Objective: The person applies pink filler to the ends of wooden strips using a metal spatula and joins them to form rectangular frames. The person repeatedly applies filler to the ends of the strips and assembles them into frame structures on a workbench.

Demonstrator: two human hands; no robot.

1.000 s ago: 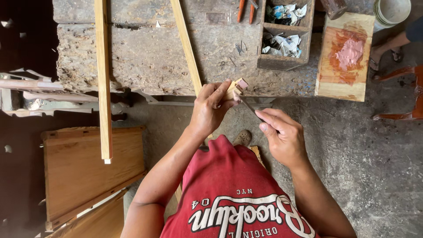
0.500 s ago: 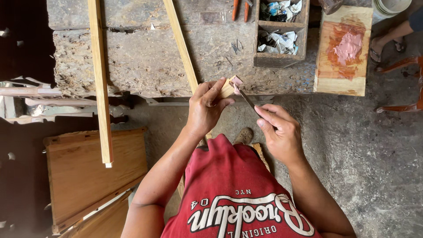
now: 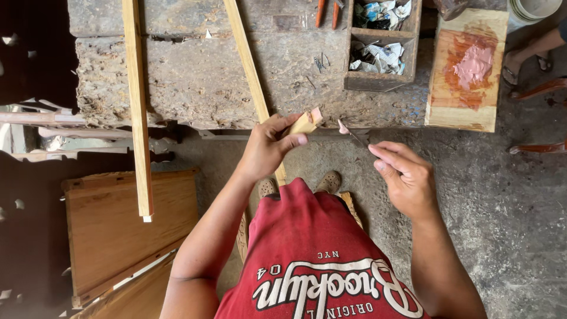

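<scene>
The rough, pitted tabletop (image 3: 195, 82) ends in a ragged front edge just ahead of the hands, with open concrete floor (image 3: 508, 224) to the right and a long wooden strip (image 3: 137, 106) overhanging that edge on the left. The left hand (image 3: 269, 147) is closed around a small wood block (image 3: 306, 123) with pink filler at its tip, held at the tabletop edge. The right hand (image 3: 404, 177) pinches a thin metal blade (image 3: 351, 133), its tip just beside the block, not touching.

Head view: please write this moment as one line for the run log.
left hand: holds small wood piece | right hand: holds thin blade tool, tip near piece, apart | pink paste on board | workbench
</scene>
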